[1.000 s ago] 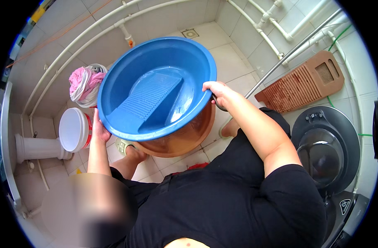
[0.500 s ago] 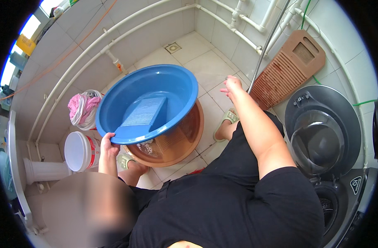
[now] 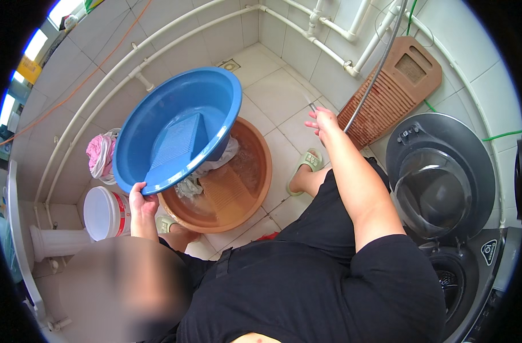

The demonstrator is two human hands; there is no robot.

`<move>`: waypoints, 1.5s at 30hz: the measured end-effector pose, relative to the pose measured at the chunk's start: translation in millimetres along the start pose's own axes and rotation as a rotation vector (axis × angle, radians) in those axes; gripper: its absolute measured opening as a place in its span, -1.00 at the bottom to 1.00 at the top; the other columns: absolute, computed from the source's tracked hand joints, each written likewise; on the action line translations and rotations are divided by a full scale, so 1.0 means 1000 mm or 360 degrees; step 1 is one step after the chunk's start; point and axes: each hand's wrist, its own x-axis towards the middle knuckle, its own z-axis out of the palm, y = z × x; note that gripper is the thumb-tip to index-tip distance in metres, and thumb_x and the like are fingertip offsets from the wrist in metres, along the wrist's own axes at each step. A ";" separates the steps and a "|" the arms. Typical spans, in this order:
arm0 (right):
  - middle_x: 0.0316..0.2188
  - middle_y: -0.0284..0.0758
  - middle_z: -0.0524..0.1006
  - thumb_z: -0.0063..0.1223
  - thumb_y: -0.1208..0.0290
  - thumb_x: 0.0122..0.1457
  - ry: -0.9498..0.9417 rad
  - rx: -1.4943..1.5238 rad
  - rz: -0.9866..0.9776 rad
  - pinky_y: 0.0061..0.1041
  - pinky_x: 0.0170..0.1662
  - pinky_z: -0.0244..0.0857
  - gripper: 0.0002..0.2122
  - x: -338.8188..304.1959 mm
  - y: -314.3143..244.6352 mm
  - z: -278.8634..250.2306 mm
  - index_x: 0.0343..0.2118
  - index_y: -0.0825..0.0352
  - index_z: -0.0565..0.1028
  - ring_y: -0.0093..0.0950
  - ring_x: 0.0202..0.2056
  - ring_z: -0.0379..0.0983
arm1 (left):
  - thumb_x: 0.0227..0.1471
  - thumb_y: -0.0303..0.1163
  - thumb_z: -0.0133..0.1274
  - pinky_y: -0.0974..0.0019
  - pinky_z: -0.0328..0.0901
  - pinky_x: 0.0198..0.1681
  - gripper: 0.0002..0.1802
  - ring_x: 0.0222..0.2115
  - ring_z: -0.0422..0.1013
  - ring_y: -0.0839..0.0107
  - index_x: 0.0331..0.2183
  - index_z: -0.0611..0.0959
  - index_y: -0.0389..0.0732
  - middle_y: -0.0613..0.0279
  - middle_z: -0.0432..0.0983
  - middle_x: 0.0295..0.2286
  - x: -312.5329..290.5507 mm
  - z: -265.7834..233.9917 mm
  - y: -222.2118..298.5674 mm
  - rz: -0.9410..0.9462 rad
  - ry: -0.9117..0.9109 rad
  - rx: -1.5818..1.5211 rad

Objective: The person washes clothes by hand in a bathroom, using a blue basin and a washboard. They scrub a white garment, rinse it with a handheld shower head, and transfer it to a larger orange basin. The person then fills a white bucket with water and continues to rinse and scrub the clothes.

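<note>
My left hand (image 3: 142, 204) grips the near rim of a blue basin (image 3: 215, 108), thumb over the edge. The basin tilts above the floor and has a ribbed washboard slope moulded inside. Under it, partly covered, stands a brown basin (image 3: 265, 188) holding water and pale wet cloth (image 3: 218, 163), with its own ribbed slope. To the right, my right hand (image 3: 322, 121) is closed around the end of a grey hose (image 3: 370, 86). A faint water spray leaves its tip toward the tiles, away from both basins. Part of the hose is hidden behind my forearm.
A brown washboard (image 3: 395, 86) leans on the right wall beside an open-lidded dark washing machine (image 3: 452, 274). At left are a white bucket (image 3: 101, 212) and a pink-and-white cloth bundle (image 3: 102, 154). White pipes (image 3: 175, 37) run along the walls; a floor drain (image 3: 229, 65) lies behind.
The blue basin has shifted left and away and tilted more, uncovering more of the brown basin and the cloth in it. My right hand stays out at the right with the hose.
</note>
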 end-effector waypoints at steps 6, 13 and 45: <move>-0.15 -0.28 0.40 -0.33 0.45 0.12 -0.0060 0.0030 0.0062 -0.54 -0.61 0.04 -0.65 -0.009 -0.013 -0.008 0.01 0.28 0.17 -0.39 -0.42 0.49 | -0.19 -0.55 -0.09 0.55 0.24 -0.69 -0.92 -0.62 0.37 0.44 -0.49 0.40 -0.26 0.26 0.42 -0.53 0.007 0.020 -0.009 0.0096 0.0067 -0.0004; -0.13 -0.15 0.38 -0.38 0.51 0.15 -0.0235 0.0289 -0.0025 -0.66 -0.79 0.03 -0.57 -0.042 -0.076 -0.034 0.12 0.28 0.00 -0.27 -0.33 0.50 | -0.21 -0.56 -0.05 0.50 0.22 -0.65 -0.89 -0.58 0.35 0.46 -0.49 0.41 -0.22 0.30 0.39 -0.55 0.006 0.071 -0.034 0.0099 -0.0010 0.0136; -0.23 -0.30 0.43 -0.19 0.41 0.15 -0.0247 0.0345 -0.0054 -0.67 -0.69 0.02 -0.67 -0.013 -0.096 -0.024 -0.01 0.28 0.21 -0.46 -0.39 0.50 | 0.07 -0.22 -0.11 0.21 0.24 -0.10 -0.49 -0.18 0.35 0.24 0.02 0.28 -0.25 0.07 0.38 -0.15 0.120 0.197 -0.299 -0.0540 -0.1071 0.1779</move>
